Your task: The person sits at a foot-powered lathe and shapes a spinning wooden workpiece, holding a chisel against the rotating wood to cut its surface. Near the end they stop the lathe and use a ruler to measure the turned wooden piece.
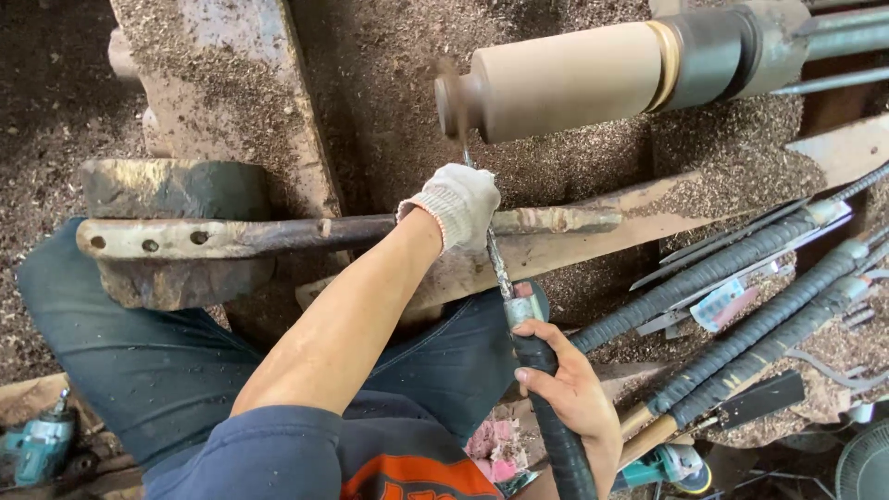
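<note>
From the head camera we see the gloved left hand closed around the metal shaft of a turning chisel, resting on the tool rest bar; the bare right hand, at five o'clock from it, grips the chisel's wrapped handle; its tip meets the spinning wooden cylinder at twelve o'clock

Slanted turning chisel against tan wooden cylinder
</note>
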